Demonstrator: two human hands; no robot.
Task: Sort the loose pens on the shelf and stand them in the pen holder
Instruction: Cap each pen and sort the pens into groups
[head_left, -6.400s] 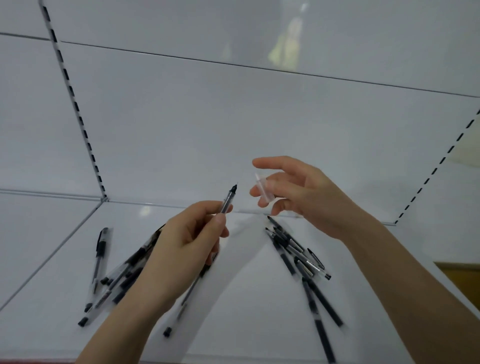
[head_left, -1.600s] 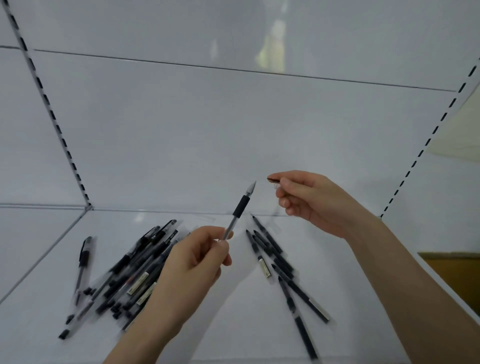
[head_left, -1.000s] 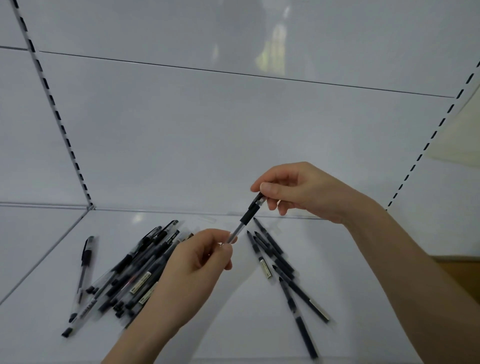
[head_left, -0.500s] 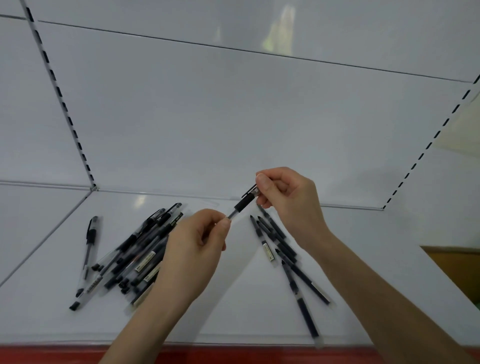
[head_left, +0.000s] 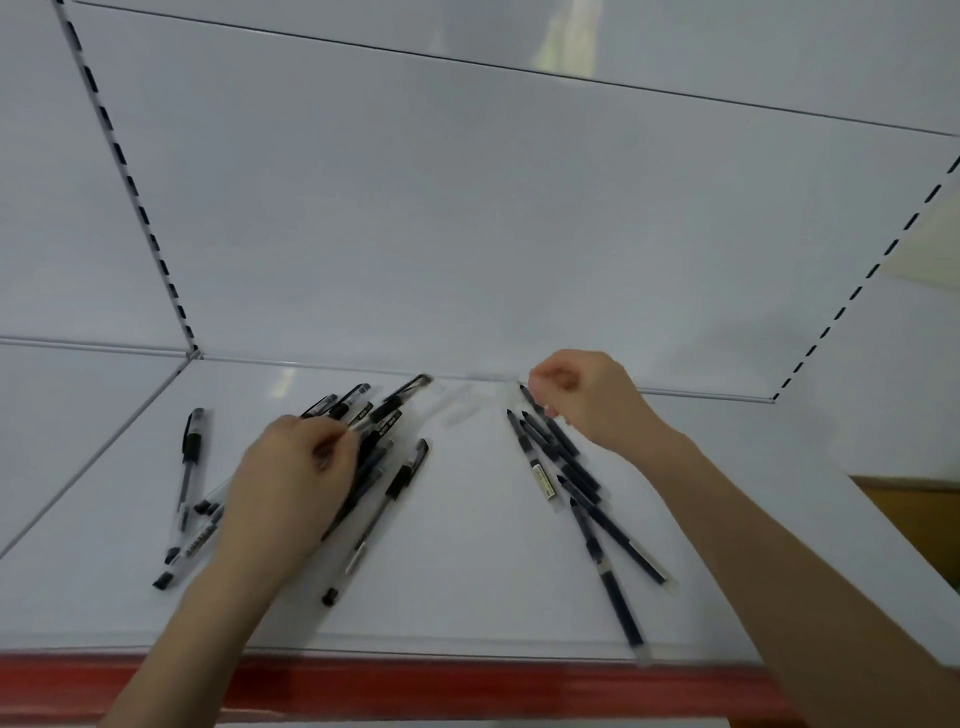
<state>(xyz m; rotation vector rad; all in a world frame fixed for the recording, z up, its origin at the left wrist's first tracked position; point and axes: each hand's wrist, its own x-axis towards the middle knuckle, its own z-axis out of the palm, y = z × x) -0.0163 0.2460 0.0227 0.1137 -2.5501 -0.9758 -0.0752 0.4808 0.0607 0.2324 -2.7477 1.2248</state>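
The pens lie on the shelf (head_left: 467, 519) in two lots. Their long axes lean toward each other at the back. The left heap (head_left: 363, 467) runs from near-left up to far-right, and the right row (head_left: 563, 470) runs from far-left down to near-right, with bare shelf between them.

One capped pen (head_left: 400, 397) sticks out of the left hand (head_left: 291, 478) along the heap's own line, its cap end pointing away and to the right. That hand rests on top of the heap with its fingers curled round the pen's barrel, though blur softens the grip.

The right hand (head_left: 584, 402) sits at the far end of the right row with its fingers curled and its fingertips just beside the topmost pen's tip. Whether it pinches that pen I cannot tell. Each hand is thus nearer its own lot.

A single pen (head_left: 189, 452) lies apart at the far left, and another pen (head_left: 397, 488) lies just right of the heap. The pen holder is not in view, so I judge that sorting is the step in hand and standing the pens is not yet begun. A red strip (head_left: 467, 686) edges the shelf front.
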